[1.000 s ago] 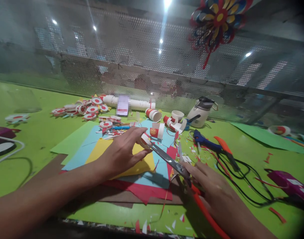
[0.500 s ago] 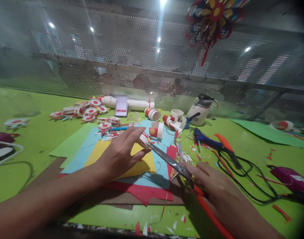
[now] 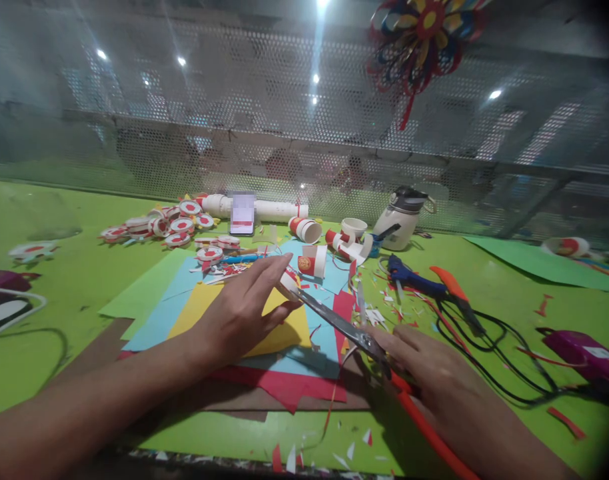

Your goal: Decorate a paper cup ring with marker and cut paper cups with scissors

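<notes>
Between the thumb and fingers of my left hand point(image 3: 247, 307) is a small red-and-white paper cup piece point(image 3: 288, 281), partly hidden by the fingers. My right hand point(image 3: 424, 370) is closed around the orange handles of a pair of scissors point(image 3: 334, 320). Their blades point up and left, and the tips touch the edge of the cup piece. Under the hands lie sheets of coloured paper, with a yellow sheet point(image 3: 284, 333) on top. Just beyond the cup piece, a cut paper cup point(image 3: 312, 262) lies on the blue paper.
A blue glue gun point(image 3: 417, 283) with a coiled black cord lies at right. Behind are a phone point(image 3: 242, 213), a white bottle point(image 3: 398, 220) and several finished paper discs point(image 3: 179, 223). Paper scraps litter the green table point(image 3: 179, 433). A purple device point(image 3: 582, 353) sits far right.
Both hands, the scissors and the cup piece keep nearly the same positions. The camera view has shifted slightly.
</notes>
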{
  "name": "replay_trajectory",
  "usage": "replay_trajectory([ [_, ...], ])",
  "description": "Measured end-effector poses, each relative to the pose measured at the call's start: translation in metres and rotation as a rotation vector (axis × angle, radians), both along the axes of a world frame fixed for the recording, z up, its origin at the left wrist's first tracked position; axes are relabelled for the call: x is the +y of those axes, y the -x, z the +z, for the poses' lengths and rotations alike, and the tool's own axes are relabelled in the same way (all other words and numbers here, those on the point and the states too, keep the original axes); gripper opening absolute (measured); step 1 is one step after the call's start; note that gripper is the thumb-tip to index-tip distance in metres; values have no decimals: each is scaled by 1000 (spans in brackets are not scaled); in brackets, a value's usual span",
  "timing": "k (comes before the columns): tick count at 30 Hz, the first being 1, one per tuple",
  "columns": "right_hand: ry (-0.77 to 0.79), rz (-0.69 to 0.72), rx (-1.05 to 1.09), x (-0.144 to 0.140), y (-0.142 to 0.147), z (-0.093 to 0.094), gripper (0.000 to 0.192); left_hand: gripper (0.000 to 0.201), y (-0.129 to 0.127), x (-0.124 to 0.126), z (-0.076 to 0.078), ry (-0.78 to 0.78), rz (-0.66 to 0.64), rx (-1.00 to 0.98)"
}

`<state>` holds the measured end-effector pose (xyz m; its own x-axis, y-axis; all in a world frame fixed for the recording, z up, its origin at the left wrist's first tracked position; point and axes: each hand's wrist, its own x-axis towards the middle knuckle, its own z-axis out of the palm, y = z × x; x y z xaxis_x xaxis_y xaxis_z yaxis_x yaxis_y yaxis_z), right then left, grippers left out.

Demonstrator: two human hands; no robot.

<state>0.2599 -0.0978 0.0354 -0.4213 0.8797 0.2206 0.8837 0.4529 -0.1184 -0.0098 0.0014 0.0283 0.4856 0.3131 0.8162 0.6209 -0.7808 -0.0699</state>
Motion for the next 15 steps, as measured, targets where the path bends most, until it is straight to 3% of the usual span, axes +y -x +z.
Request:
replay_trajectory([
  [15, 46, 12, 46, -1, -1, 2, 35, 55, 0, -1, -4, 32, -22, 3],
])
